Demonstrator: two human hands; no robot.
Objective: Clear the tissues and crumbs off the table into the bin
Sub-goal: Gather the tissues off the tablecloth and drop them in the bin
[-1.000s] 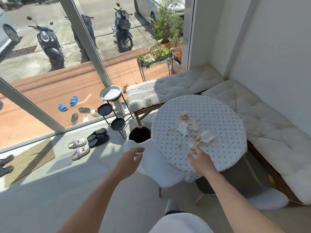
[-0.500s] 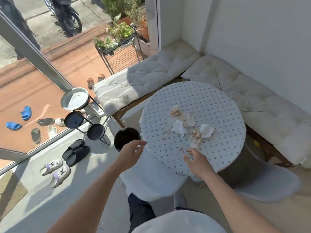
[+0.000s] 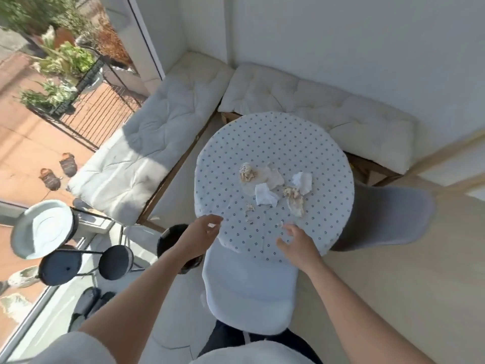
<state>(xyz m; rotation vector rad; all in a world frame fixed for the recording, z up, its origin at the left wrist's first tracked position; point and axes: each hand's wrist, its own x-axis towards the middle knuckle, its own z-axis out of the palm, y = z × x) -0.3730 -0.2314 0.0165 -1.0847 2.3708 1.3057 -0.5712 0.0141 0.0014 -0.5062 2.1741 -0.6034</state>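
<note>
A round table with a dotted cloth carries several crumpled tissues, some white and some stained brown, plus small crumbs near its middle. A black bin stands on the floor at the table's near left, partly hidden by my left arm. My left hand hovers open at the table's near-left edge, above the bin. My right hand hangs open over the near edge of the table, just short of the tissues. Neither hand holds anything.
A pale chair stands between me and the table, and a grey chair is at the right. Cushioned benches line the corner behind. A black tiered stand and shoes sit at the left by the glass.
The view has swung closer and more downward over the table. Both hands have moved forward to the table's near edge, still holding nothing.
</note>
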